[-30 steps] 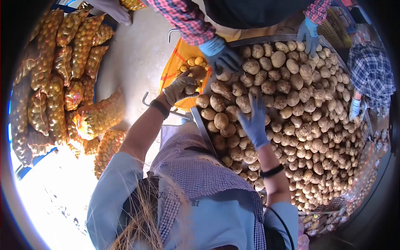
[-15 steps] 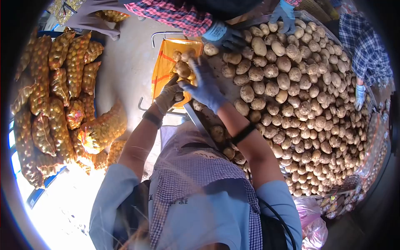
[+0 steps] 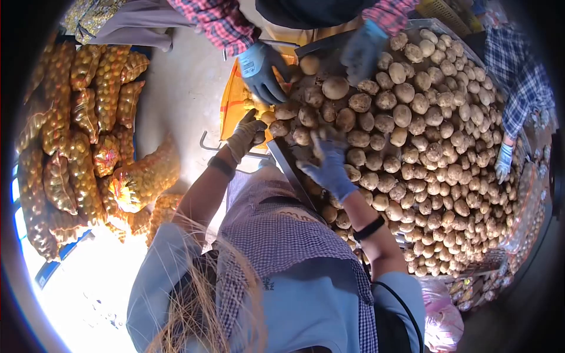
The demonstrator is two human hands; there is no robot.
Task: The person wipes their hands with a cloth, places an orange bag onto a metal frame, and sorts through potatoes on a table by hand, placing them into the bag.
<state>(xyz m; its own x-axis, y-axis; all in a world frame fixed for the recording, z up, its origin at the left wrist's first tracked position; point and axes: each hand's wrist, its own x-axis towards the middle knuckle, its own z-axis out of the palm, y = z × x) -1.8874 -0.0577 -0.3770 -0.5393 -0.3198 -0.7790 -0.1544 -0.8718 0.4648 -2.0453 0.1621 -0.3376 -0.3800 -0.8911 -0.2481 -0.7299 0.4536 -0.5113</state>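
My left hand [image 3: 245,135], in a pale glove with dark fingertips, is closed at the near edge of an orange mesh bag [image 3: 231,112]. What it grips is partly hidden; a potato or dark fingertips show there. My right hand [image 3: 329,166], in a blue-grey glove, lies over the near left part of the potato pile [image 3: 412,129], its fingers spread and slightly blurred. Some potatoes [image 3: 286,110] lie at the bag's mouth. Just above them a co-worker's gloved hand [image 3: 265,73] reaches over the bag.
The co-worker's other gloved hand [image 3: 363,53] is over the pile's top. Another person's gloved hand [image 3: 504,162] touches its right side. Filled mesh bags [image 3: 88,147] are stacked at left. A metal table edge [image 3: 288,167] runs beside my apron.
My right hand has moved from the bag rightward and down onto the pile. The co-worker's hands have shifted left, one now over the bag's mouth. Potatoes now lie near that mouth.
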